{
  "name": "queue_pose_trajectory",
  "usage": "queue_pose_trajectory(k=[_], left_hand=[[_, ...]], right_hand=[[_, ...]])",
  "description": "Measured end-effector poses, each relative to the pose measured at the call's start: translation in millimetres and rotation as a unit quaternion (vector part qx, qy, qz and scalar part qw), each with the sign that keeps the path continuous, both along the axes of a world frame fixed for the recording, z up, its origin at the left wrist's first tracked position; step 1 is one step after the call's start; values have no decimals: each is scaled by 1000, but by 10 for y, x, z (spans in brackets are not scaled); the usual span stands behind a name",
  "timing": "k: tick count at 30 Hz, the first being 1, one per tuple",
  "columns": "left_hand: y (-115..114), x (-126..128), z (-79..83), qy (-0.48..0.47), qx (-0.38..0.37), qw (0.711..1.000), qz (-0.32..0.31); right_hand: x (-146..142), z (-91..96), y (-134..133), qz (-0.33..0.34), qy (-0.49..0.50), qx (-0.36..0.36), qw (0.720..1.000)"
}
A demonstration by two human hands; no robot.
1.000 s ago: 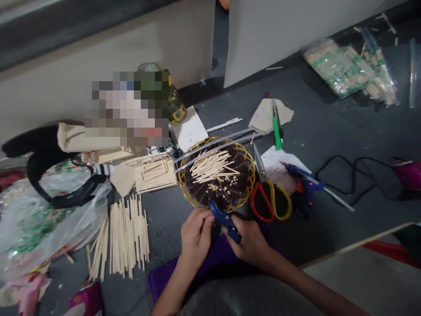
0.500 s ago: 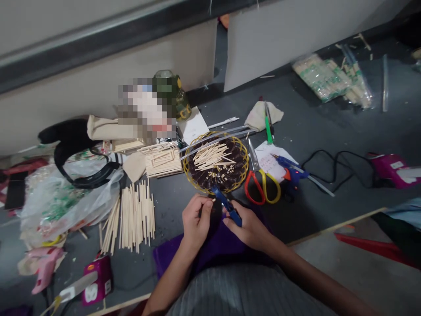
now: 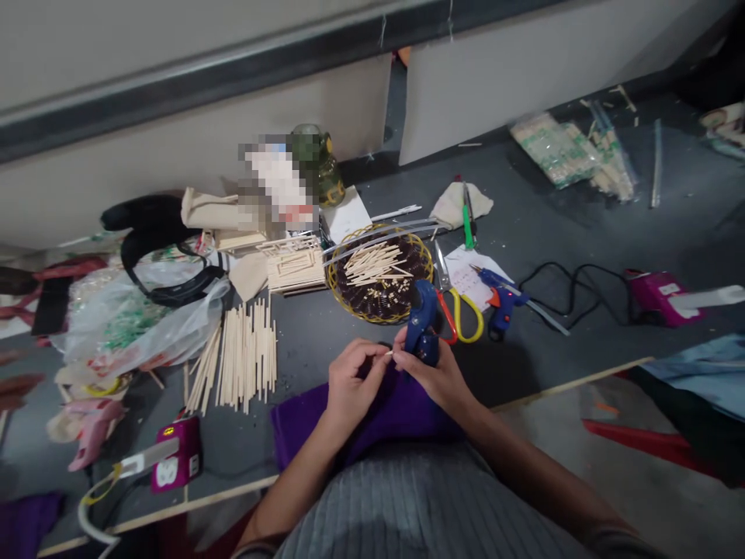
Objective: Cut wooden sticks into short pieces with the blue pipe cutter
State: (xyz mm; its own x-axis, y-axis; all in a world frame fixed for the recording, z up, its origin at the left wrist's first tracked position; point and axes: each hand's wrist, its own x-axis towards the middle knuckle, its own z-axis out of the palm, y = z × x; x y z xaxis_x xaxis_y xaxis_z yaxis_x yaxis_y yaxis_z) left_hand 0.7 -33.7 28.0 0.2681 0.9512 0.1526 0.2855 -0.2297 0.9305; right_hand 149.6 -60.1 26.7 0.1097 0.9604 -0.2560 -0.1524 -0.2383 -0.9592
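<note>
Low in front of the basket, my left hand [image 3: 356, 378] pinches a small piece of wooden stick [image 3: 389, 353] between thumb and fingertips. My right hand [image 3: 438, 379] is wrapped around a blue hand tool [image 3: 421, 314], which looks like a cutter; its jaws are hard to make out. The right thumb and fingertip meet the stick piece at its other end. Just beyond both hands sits a round dark wicker basket [image 3: 330, 286] with a yellow rim. Thin wooden sticks [image 3: 372, 264] and tiny cut pieces [image 3: 381, 291] lie in it.
Right of the basket are red-and-yellow-handled scissors [image 3: 466, 318] and a blue glue gun [image 3: 505, 303]. Leftward lie a row of sticks [image 3: 247, 357], a stick-built frame [image 3: 296, 268], a plastic bag [image 3: 145, 310] and a pink glue gun [image 3: 93, 427]. Another person's hand [image 3: 17, 390] shows at the left edge.
My right hand has turned the blue tool more upright and come closer to my left hand. Its fingertips now touch the stick piece. Another person's hand has appeared at left.
</note>
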Motion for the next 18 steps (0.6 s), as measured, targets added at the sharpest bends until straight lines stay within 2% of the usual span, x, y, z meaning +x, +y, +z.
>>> queue_pose_trajectory(k=[2, 4, 6, 10, 18], left_hand=[[-25, -14, 28, 0, 15, 1000, -17], [-32, -47, 41, -21, -10, 999, -31], [-22, -93, 40, -66, -77, 993, -53], [13, -154, 18, -156, -204, 961, -99], [7, -123, -36, -213, -279, 934, -65]], right_hand=[[-33, 9, 3, -9, 18, -12, 1000], [-47, 19, -4, -15, 26, -29, 999], [-40, 37, -15, -3, 40, -45, 998], [-25, 78, -34, 40, 68, -64, 995], [-47, 83, -55, 7, 38, -65, 997]])
